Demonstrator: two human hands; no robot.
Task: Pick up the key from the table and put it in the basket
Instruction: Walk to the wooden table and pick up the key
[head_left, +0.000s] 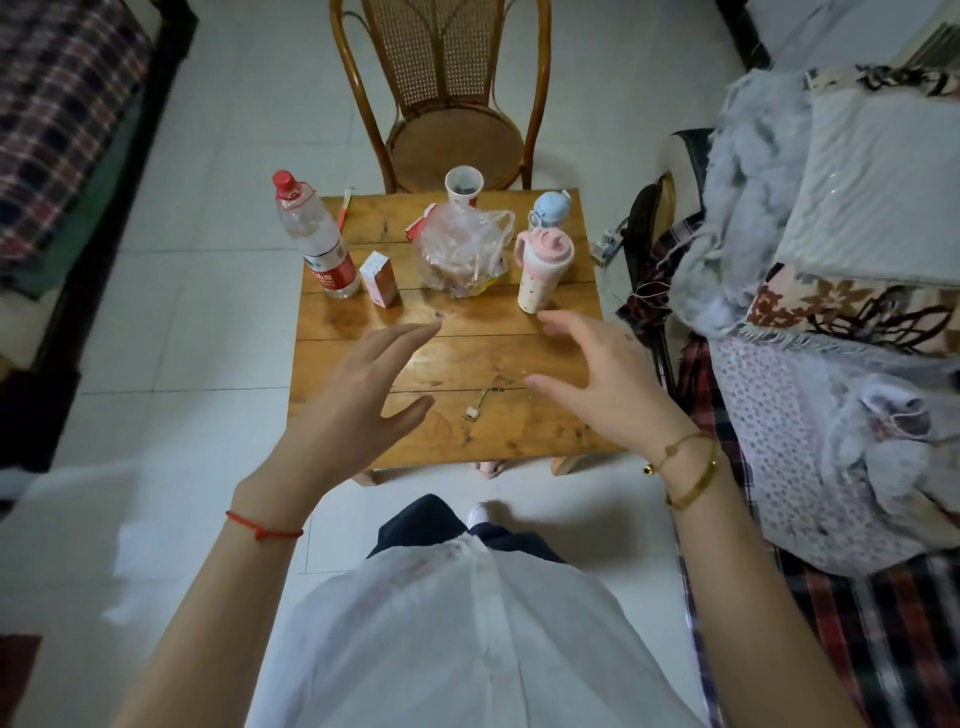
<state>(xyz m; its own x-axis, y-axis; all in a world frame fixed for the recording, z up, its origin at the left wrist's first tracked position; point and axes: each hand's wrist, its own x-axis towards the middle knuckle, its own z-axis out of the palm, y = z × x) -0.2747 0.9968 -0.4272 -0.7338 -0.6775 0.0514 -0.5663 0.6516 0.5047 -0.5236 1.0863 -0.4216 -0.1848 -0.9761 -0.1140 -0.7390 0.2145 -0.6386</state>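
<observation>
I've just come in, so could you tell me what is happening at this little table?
A person holds both hands open above a small wooden table. The key lies on it between the left hand and right hand, untouched. No basket is in sight.

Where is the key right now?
In the head view the key lies flat on the wooden table near its front edge, between the open left hand and right hand, touched by neither.
</observation>
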